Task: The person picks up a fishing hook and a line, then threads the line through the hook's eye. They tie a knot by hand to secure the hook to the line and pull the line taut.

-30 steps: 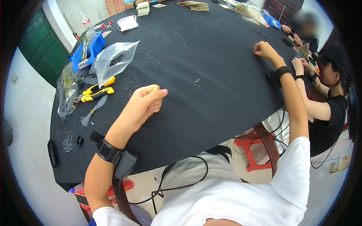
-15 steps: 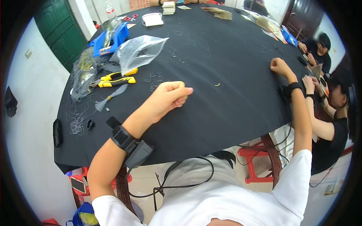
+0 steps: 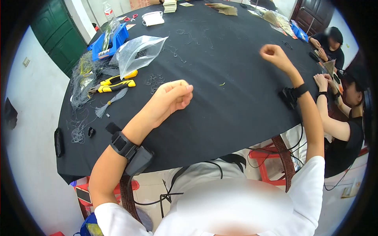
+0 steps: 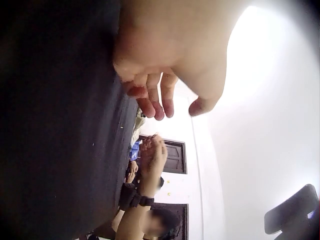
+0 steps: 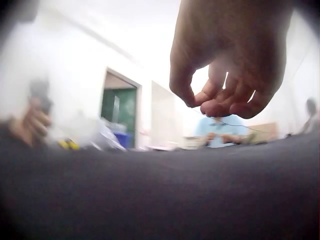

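Observation:
My left hand [image 3: 170, 100] is just above the black-covered table [image 3: 204, 129], left of centre. Its fingers bend loosely, and in the left wrist view the thumb stands apart from them with nothing between. Farther right, my right hand [image 3: 277, 59] is over the table with thumb and forefinger brought together in a ring. A fine dark thread [image 5: 245, 127] trails from its fingertips in the right wrist view, pinched there. Between the hands a small yellow-green scrap [image 3: 222, 84] lies on the cloth.
Yellow-black pliers [image 3: 118, 86], a tied tassel of grey threads [image 3: 111, 103] and tangled thread [image 3: 80, 94] lie left. Behind them are a clear plastic bag [image 3: 141, 55] and a blue bin [image 3: 114, 43]. Another person's forearm [image 3: 334, 122] rests at the right edge.
My left hand has loosened from a fist, its thumb now apart from the fingers. My right hand has risen and turned, its thumb and forefinger now forming a ring. The head view has shifted.

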Tool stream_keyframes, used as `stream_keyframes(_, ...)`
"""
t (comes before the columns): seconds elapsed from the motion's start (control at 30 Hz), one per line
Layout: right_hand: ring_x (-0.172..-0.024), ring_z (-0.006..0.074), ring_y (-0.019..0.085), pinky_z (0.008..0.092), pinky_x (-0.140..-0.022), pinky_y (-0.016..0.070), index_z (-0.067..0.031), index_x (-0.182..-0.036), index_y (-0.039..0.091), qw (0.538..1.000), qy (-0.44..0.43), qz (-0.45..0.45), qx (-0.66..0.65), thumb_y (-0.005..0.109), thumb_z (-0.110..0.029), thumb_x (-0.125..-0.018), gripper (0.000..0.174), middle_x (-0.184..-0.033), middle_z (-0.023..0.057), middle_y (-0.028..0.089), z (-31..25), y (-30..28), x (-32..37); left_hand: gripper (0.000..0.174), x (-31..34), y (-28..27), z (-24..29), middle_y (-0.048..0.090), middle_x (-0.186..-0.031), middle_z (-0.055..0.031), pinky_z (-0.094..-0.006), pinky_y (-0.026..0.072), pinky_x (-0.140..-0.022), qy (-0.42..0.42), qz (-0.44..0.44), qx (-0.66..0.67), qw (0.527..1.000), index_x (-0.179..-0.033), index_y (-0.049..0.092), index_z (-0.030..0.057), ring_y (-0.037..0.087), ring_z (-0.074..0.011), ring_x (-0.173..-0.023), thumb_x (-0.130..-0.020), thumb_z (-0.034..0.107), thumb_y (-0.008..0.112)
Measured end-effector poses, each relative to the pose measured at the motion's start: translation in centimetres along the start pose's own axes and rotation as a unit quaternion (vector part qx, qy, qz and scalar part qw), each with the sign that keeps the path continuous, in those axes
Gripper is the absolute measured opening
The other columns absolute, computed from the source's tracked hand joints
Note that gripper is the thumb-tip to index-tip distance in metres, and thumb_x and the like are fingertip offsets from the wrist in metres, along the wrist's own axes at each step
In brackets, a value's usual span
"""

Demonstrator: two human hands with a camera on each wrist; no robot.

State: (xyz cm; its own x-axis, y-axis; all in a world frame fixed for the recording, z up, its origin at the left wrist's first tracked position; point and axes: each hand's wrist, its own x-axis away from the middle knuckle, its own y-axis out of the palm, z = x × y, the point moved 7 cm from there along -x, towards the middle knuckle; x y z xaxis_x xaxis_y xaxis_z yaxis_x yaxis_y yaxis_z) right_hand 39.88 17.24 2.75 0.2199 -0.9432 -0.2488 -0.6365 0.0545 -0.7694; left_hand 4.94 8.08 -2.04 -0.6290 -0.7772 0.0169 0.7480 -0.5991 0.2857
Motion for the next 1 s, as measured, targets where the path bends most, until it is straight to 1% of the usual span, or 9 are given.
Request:
stream_keyframes(0.07,-0.068,0.0045,0.049,0.0189,-0.063,0.0404,-0.0042,-0.085,0.058,0.991,0.015,-0.048,-0.125,0.059,-0.015,-0.083,0.011,-0.074,-0.0041,0.054,-8.5,4.5,0.9,0.024,0.3,-0.1,0.2,0.056,-0.087,-0.0024,-0.0205,0.0355,-0.063,0.032,0.031,0.009,0.999,-0.092,0.054,0.0075,0.051,-0.0092,-0.078,-0.089,0.031,0.050)
stream_keyframes(0.17,-0.063,0.0028,0.049,0.0176,-0.057,0.0387,-0.0035,-0.085,0.059,0.955,-0.157,-0.142,-0.209,0.060,-0.010,-0.082,0.008,-0.070,-0.0046,0.054,-19.6,10.0,3.6,0.051,0.6,-0.1,1.8,0.057,-0.114,-0.0072,-0.0225,0.0353,-0.067,0.090,0.078,-0.012,0.993,-0.122,0.049,0.0026,0.053,-0.0134,-0.095,-0.088,0.040,0.044)
stream_keyframes(0.27,-0.055,0.0005,0.046,0.0159,-0.050,0.0347,-0.0017,-0.087,0.058,0.894,-0.183,-0.191,-0.361,0.060,-0.009,-0.082,0.009,-0.063,-0.0056,0.053,-24.8,12.3,5.6,0.051,0.9,0.6,1.4,0.056,-0.113,-0.0056,-0.0229,0.0344,-0.068,0.064,0.021,0.042,0.997,-0.120,0.050,0.0031,0.053,-0.0127,-0.100,-0.088,0.042,0.043)
stream_keyframes(0.43,-0.048,-0.0009,0.039,0.0163,-0.044,0.0263,-0.0018,-0.090,0.057,0.913,-0.022,-0.133,-0.386,0.059,-0.015,-0.086,0.014,-0.058,-0.0056,0.052,-21.3,14.7,3.9,0.053,0.8,1.5,0.2,0.057,-0.107,-0.0124,-0.0210,0.0380,-0.057,0.002,-0.010,0.102,0.995,-0.121,0.045,0.0004,0.056,-0.0163,-0.080,-0.090,0.042,0.040)
stream_keyframes(0.53,-0.047,-0.0004,0.036,0.0166,-0.043,0.0243,-0.0034,-0.091,0.057,0.888,-0.031,-0.112,-0.445,0.059,-0.018,-0.086,0.016,-0.058,-0.0068,0.050,-19.1,15.3,2.8,0.048,0.2,0.2,-1.0,0.058,-0.099,-0.0140,-0.0225,0.0423,-0.066,-0.021,-0.005,0.123,0.992,-0.117,0.048,-0.0001,0.054,-0.0137,-0.077,-0.090,0.040,0.040)
stream_keyframes(0.57,-0.048,-0.0001,0.036,0.0165,-0.043,0.0246,-0.0042,-0.092,0.058,0.913,-0.032,-0.095,-0.394,0.059,-0.020,-0.085,0.017,-0.059,-0.0074,0.049,-18.5,15.3,2.7,0.045,0.2,-0.1,-1.2,0.059,-0.096,-0.0140,-0.0238,0.0443,-0.072,-0.023,-0.012,0.116,0.993,-0.118,0.047,-0.0024,0.055,-0.0135,-0.079,-0.092,0.034,0.039)
stream_keyframes(0.67,-0.051,-0.0003,0.038,0.0162,-0.045,0.0260,-0.0051,-0.093,0.058,0.907,-0.009,-0.114,-0.406,0.059,-0.020,-0.085,0.016,-0.060,-0.0072,0.049,-16.9,16.0,2.8,0.042,0.2,-0.6,-1.6,0.059,-0.094,-0.0131,-0.0238,0.0445,-0.075,-0.028,0.034,0.065,0.997,-0.117,0.048,-0.0023,0.054,-0.0130,-0.079,-0.093,0.030,0.038)
stream_keyframes(0.77,-0.052,0.0009,0.040,0.0174,-0.046,0.0275,-0.0069,-0.092,0.059,0.939,-0.022,-0.104,-0.326,0.058,-0.018,-0.085,0.013,-0.060,-0.0066,0.049,-16.9,15.6,2.7,0.040,0.3,-0.3,-0.7,0.059,-0.094,-0.0128,-0.0237,0.0443,-0.074,-0.002,0.031,0.077,0.997,-0.117,0.048,-0.0029,0.054,-0.0125,-0.080,-0.093,0.028,0.039)
stream_keyframes(1.0,-0.069,0.0037,0.051,0.0193,-0.055,0.0374,-0.0040,-0.094,0.062,0.919,-0.091,-0.182,-0.338,0.058,-0.017,-0.085,0.016,-0.078,-0.0020,0.060,-17.7,17.2,3.2,0.038,0.4,-0.1,0.7,0.057,-0.083,-0.0092,-0.0228,0.0412,-0.065,0.063,0.050,0.077,0.994,-0.111,0.050,-0.0027,0.051,-0.0108,-0.071,-0.091,0.028,0.043)
